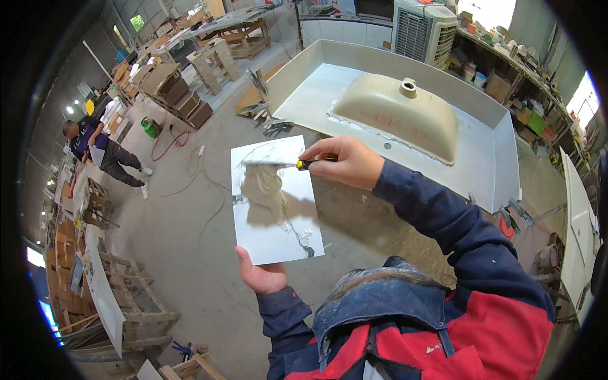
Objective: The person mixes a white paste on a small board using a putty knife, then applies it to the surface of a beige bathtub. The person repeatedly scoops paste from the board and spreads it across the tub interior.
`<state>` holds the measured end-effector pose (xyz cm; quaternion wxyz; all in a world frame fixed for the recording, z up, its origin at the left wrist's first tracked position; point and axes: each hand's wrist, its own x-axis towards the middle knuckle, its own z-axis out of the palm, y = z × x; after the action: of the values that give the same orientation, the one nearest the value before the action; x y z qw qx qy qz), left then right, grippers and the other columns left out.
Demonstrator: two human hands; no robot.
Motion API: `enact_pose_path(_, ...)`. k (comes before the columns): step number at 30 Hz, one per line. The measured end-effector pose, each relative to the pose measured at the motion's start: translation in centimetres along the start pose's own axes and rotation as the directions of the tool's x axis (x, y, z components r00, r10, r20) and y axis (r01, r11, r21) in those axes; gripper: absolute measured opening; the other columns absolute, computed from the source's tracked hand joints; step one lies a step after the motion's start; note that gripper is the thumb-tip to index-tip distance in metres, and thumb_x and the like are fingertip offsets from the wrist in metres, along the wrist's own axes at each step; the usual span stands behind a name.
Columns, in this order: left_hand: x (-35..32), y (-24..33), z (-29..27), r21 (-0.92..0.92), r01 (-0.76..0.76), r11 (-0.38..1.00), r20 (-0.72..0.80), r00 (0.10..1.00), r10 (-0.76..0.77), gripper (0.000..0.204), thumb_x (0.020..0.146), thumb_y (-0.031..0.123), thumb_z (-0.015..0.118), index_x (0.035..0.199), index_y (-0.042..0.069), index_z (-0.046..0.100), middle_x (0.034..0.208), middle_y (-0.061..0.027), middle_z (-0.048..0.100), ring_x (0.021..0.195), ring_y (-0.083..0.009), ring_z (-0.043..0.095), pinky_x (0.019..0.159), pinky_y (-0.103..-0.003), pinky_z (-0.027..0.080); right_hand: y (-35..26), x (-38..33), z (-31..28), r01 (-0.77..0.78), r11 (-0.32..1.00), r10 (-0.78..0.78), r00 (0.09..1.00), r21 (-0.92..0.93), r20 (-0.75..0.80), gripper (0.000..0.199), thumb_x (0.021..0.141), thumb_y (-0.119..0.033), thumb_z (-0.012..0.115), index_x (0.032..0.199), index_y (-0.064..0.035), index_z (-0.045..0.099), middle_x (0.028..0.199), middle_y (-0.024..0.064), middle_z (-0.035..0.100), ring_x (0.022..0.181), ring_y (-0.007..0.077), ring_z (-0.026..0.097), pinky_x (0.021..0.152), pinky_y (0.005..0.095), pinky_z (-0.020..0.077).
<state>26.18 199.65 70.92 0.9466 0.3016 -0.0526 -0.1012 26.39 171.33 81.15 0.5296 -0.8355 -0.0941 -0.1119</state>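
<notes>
My left hand (263, 275) grips the near edge of a flat white board (303, 201), thumb at its left corner and the other fingers hidden beneath. A mound of beige paste (261, 185) is spread over the board's upper middle, with thin grey smears around it. In my right hand (351, 163) is a putty knife (303, 165) with a black and yellow handle. Its blade lies across the top of the paste, and how far it sinks in cannot be made out. Beyond the board, an upside-down beige sink basin (392, 114) sits within a pale countertop piece with raised edges (487, 183).
Metal clamps (259, 104) cluster at the countertop's left corner, others (516, 212) at its near right. An air cooler (421, 31) stands behind it. At far left are a person (104, 149), a green gas cylinder (150, 127) and a red hose (179, 140). Wooden frames (136, 285) stand lower left.
</notes>
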Motion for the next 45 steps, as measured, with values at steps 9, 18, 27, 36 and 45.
enact_pose_path(9, -0.3, 1.6, -0.1, -0.108, -0.067, 0.992, -0.306, 0.951, 0.031, 0.062, 0.103, 0.048, 0.046, 0.143, 0.001, 0.048, 0.141, -0.012, 0.057, 0.128, -0.0303, 0.055, 0.109, -0.048, 0.042, 3.7, -7.7, 5.9, 0.167, 0.982, -0.172, 0.984, -0.093, -0.045, 0.035, 0.088, -0.008, 0.071, 0.123, -0.0081, 0.064, 0.105, 0.0153, 0.07, 0.093, 0.0324, 0.069, 0.08, 0.037, 0.0557)
enact_pose_path(18, -0.6, 1.7, 0.1, -0.06, -0.105, 0.993, -0.338, 0.938, 0.078, 0.06, 0.103, 0.048, 0.047, 0.142, 0.002, 0.049, 0.139, -0.0102, 0.058, 0.126, -0.0293, 0.056, 0.107, -0.047, 0.044, 2.2, -11.9, 5.2, 0.087, 0.935, -0.084, 0.996, -0.343, 0.024, 0.034, 0.085, -0.009, 0.069, 0.118, -0.0163, 0.066, 0.085, 0.0116, 0.064, 0.075, 0.0339, 0.065, 0.064, 0.0422, 0.0533)
enact_pose_path(27, -1.0, 3.8, 0.3, -0.123, -0.189, 0.974, -0.208, 0.965, 0.161, 0.063, 0.104, 0.05, 0.043, 0.146, 0.003, 0.045, 0.144, -0.0131, 0.054, 0.13, -0.0324, 0.053, 0.11, -0.05, 0.043, 3.3, -16.6, 3.2, -0.024, 0.972, 0.001, 0.995, -0.232, -0.1, 0.035, 0.088, -0.014, 0.068, 0.122, -0.0103, 0.061, 0.097, 0.0148, 0.072, 0.075, 0.0278, 0.07, 0.063, 0.0355, 0.0557)
enact_pose_path(36, -2.6, 2.5, 2.0, 0.001, -0.073, 0.997, -0.12, 0.99, 0.073, 0.066, 0.106, 0.05, 0.034, 0.146, -0.001, 0.044, 0.144, -0.0145, 0.053, 0.13, -0.0335, 0.052, 0.111, -0.05, 0.038, 1.3, -6.8, 4.6, -0.49, 0.46, 0.17, 0.867, 0.741, 0.468, 0.029, 0.099, -0.024, 0.057, 0.123, -0.0066, 0.056, 0.08, 0.0069, 0.066, 0.048, 0.0089, 0.055, 0.04, 0.0217, 0.0404)
enact_pose_path(45, -2.5, 3.4, 1.2, -0.057, -0.064, 0.996, -0.155, 0.986, 0.055, 0.067, 0.105, 0.05, 0.037, 0.148, -0.001, 0.042, 0.147, -0.0144, 0.051, 0.133, -0.0333, 0.05, 0.112, -0.049, 0.038, 2.9, -14.2, 6.3, -0.586, 0.418, 0.373, 0.807, 0.694, 0.458, 0.047, 0.103, -0.023, 0.055, 0.148, -0.0114, 0.048, 0.075, 0.0031, 0.061, 0.047, 0.0057, 0.045, 0.041, 0.0215, 0.0344)
